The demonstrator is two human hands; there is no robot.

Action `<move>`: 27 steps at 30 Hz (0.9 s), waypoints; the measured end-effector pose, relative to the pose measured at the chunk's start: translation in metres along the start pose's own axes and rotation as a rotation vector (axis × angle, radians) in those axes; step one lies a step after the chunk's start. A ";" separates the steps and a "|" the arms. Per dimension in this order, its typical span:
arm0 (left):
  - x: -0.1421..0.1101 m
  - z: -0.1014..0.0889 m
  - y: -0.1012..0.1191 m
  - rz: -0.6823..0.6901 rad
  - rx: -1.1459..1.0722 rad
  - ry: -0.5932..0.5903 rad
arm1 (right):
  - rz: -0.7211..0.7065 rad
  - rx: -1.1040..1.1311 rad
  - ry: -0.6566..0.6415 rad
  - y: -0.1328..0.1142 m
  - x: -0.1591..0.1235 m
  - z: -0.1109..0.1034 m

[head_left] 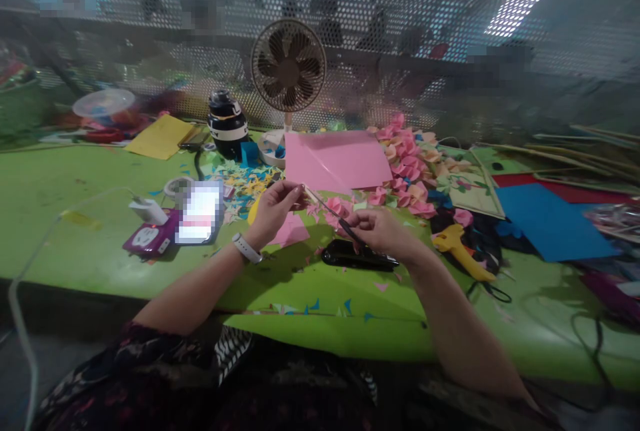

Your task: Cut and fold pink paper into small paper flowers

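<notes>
My left hand (276, 210), with a white watch on its wrist, is closed in a pinch over the middle of the table. At its fingertips is a small pale strip, probably paper, partly hidden by the fingers. My right hand (381, 232) is closed around the dark handles of a pair of scissors (332, 211). Their thin blades point up and left, reaching close to the pale strip. Under my right hand lies a black stapler (360, 256). A small pink paper piece (293, 230) is beside my left hand, and folded pink paper flowers (407, 164) are heaped beyond my right.
Behind my hands lies a large pink sheet (335, 159), with a fan (289, 71) beyond it. A phone (199, 212) and purple power strip (150, 238) are on the left. A yellow glue gun (463, 251) and blue sheet (553, 221) lie right. Paper scraps litter the green table (280, 284).
</notes>
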State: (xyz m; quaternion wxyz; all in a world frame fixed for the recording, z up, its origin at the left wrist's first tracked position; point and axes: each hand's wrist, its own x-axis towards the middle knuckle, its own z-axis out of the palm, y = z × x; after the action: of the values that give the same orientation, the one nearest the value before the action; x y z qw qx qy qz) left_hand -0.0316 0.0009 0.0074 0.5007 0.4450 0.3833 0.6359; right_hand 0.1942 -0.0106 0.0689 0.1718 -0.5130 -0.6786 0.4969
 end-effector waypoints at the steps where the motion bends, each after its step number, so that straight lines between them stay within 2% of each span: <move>1: 0.000 0.000 0.000 0.007 -0.002 -0.001 | 0.000 -0.003 0.001 0.000 0.000 0.000; 17: -0.002 0.002 0.003 0.012 0.012 0.009 | -0.044 -0.026 -0.003 0.011 0.007 0.000; 27: -0.001 0.003 -0.001 -0.191 -0.289 -0.013 | -0.025 0.003 0.016 0.006 0.005 0.002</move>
State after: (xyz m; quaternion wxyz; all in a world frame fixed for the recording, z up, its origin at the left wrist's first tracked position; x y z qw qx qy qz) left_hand -0.0285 -0.0001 0.0069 0.6201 0.3340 0.3253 0.6310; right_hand 0.1933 -0.0075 0.0615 0.1840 -0.5082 -0.6826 0.4918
